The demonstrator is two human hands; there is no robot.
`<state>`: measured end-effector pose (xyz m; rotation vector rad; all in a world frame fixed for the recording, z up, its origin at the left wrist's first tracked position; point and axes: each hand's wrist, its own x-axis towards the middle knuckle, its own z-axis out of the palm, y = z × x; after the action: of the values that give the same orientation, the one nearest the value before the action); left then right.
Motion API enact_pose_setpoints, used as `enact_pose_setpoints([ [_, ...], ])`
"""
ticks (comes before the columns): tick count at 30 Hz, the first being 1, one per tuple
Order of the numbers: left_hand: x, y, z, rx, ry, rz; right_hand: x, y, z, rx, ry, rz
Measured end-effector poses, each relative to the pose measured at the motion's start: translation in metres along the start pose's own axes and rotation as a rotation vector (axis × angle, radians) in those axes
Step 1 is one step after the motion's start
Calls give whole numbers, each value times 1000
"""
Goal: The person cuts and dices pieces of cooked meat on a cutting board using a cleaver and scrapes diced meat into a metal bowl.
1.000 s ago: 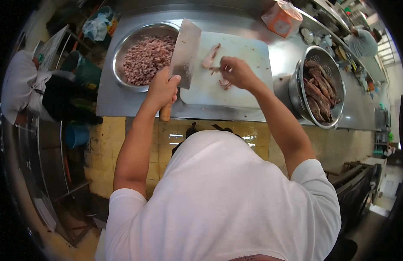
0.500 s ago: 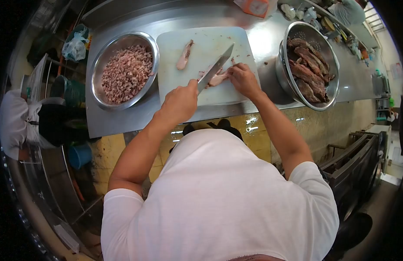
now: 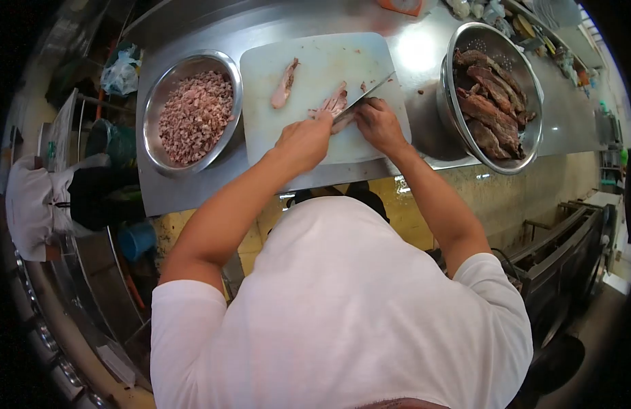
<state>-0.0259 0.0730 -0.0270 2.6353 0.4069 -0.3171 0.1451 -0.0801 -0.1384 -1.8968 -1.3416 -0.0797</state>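
Knife (image 3: 363,97), one, fills the left hand (image 3: 305,142), its long blade pointing forward and right over meat (image 3: 344,123). Right hand (image 3: 382,126), fingers bent, grips that meat beside the blade.

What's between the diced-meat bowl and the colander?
Head view: the white cutting board with meat pieces on it, the left hand, its knife and the right hand over it, then a steel counter strip bearing a small dark scrap.

I see the knife (image 3: 370,91) slanting over the cutting board (image 3: 264,123), blade nearly edge-on, tip toward the board's right edge. Pinkish meat (image 3: 334,101), partly sliced, shows both sides of blade near board centre.
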Motion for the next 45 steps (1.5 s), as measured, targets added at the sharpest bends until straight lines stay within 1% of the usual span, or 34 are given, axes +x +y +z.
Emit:
enact_pose_setpoints([
  [2, -2, -2, 0, 2, 24, 28, -2, -4, 0, -6, 5, 16],
  [5, -21, 5, -23, 14, 1, 48, -3, -5, -4, -17, 42, 60],
  [7, -36, 10, -37, 47, -110, -14, -7, -6, -2, -9, 48, 67],
  [11, -27, -5, -3, -7, -131, -66, -13, -3, 2, 37, 53, 87],
  [13, -6, -2, 9, -20, 0, -5, -8, -4, 2, 51, 63, 80],
  [14, -2, -7, 10, -32, 13, -13, -8, -6, -2, 30, 20, 95],
  [16, 3, -16, 2, -174, 75, 30, -3, -10, -6, 4, -23, 86],
  [17, -3, -24, -2, -171, 85, 31, -1, -12, -8, 62, -45, 86],
  [19, -31, -40, -22, -379, 107, -149, 7, -18, -9, 125, -67, 83],
  [20, -46, -45, -33, -376, 119, -155, 17, -22, -8, 99, -133, 44],
  [21, -60, -49, -45, -494, 180, -253, 28, -27, -7, 73, -197, 2],
  [22, -73, -52, -54, -614, 242, -351, 37, -29, -5, 78, -196, -14],
  [23, -83, -56, -60, -616, 261, -360, 48, -32, -3, 25, -193, -7],
  [24, -92, -60, -64, -680, 335, -374, 61, -34, 0, -28, -190, -6],
  [25, -100, -63, -68, -742, 409, -386, 75, -36, 5, -44, -252, -30],
  [26, -106, -65, -69, -741, 431, -394, 86, -41, 17, -39, -254, -53],
  [28, -116, -70, -69, -880, 495, -386, 102, -60, 51, 25, -235, -287],
  [29, -121, -70, -67, -875, 514, -388, 107, -71, 63, -41, -329, -334],
  [30, -126, -71, -66, -900, 529, -379, 112, -75, 80, -38, -323, -350],
  [32, -135, -73, -63, -921, 552, -360, 120, -70, 113, -216, -507, -307],
  [33, -139, -75, -62, -903, 541, -381, 123, -73, 112, -289, -457, -367],
  [34, -141, -75, -62, -886, 530, -401, 130, -73, 110, -294, -451, -371],
  [36, -148, -75, -61, -899, 530, -413, 138, -73, 106, -194, -442, -182],
  [38, -150, -76, -57, -924, 521, -432, 151, -68, 77, -65, -252, -105],
  [40, -149, -77, -51, -891, 504, -423, 160, -95, 9, 414, -392, 413],
  [42, -144, -71, -50, -886, 453, -400, 145, -88, -25, 634, -274, 479],
  [44, -133, -62, -45, -878, 388, -367, 117, -66, -36, 644, -273, 556],
  [45, -125, -58, -42, -828, 338, -359, 96, -59, -37, 707, -248, 623],
])
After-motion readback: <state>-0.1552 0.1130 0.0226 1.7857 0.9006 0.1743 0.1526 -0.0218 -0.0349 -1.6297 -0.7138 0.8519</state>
